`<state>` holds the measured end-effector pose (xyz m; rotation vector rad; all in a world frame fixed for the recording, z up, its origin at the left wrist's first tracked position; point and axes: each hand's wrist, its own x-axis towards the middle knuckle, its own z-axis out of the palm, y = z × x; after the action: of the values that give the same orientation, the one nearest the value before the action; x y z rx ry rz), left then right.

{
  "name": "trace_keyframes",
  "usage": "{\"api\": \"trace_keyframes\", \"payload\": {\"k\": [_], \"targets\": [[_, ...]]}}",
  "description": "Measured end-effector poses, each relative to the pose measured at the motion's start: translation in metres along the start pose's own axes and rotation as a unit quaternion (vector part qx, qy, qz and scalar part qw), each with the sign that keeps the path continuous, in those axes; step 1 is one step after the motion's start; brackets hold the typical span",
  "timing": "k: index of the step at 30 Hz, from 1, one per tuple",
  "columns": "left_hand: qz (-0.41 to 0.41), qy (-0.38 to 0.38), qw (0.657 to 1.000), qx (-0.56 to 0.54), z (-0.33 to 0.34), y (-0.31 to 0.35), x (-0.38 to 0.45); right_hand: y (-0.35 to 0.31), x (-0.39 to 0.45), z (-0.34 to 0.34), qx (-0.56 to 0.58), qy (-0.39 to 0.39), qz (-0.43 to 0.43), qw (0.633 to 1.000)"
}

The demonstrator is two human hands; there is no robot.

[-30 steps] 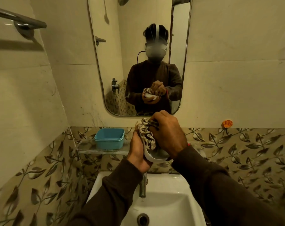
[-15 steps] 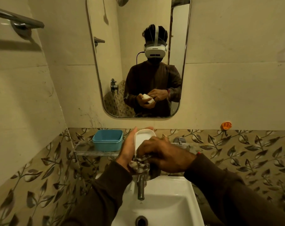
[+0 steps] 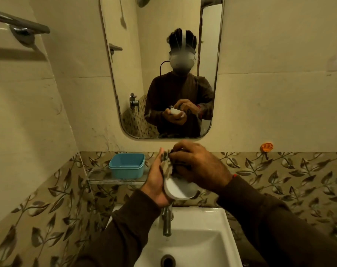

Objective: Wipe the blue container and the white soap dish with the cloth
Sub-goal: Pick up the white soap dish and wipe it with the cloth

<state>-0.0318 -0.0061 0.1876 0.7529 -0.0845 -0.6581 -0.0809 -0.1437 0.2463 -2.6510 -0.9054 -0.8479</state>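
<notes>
Right hand [image 3: 200,166] has come up from the dish's lower end to its top, fingers closed on the patterned cloth [image 3: 167,166] and pressing it in. Left hand [image 3: 156,182] is gripping the white soap dish [image 3: 178,189] above the sink [image 3: 212,237]. Blue container [image 3: 127,165] is sitting on the glass shelf [image 3: 115,182], left.

A narrow glass shelf [image 3: 113,181] is fixed to the leaf-patterned tile wall, at about ten o'clock from the white sink [image 3: 202,237]. The open blue container [image 3: 127,168] stands on it.
</notes>
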Motion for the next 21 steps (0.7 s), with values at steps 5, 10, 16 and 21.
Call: {"api": "trace_keyframes", "payload": {"k": [5,10,16,21], "targets": [[0.066,0.066,0.994,0.052,0.013,0.003,0.006,-0.009,0.012,0.006,-0.12,0.041,0.07,0.99],[0.164,0.101,0.97,0.149,0.009,-0.006,0.008,-0.015,0.01,0.012,-0.17,0.02,0.097,0.98],[0.241,0.136,0.95,0.146,0.01,0.008,0.01,-0.025,-0.007,0.021,-0.145,-0.084,0.113,0.979],[0.221,0.137,0.959,0.113,0.01,0.009,0.016,-0.028,0.004,0.011,-0.078,-0.113,0.115,0.984]]}}
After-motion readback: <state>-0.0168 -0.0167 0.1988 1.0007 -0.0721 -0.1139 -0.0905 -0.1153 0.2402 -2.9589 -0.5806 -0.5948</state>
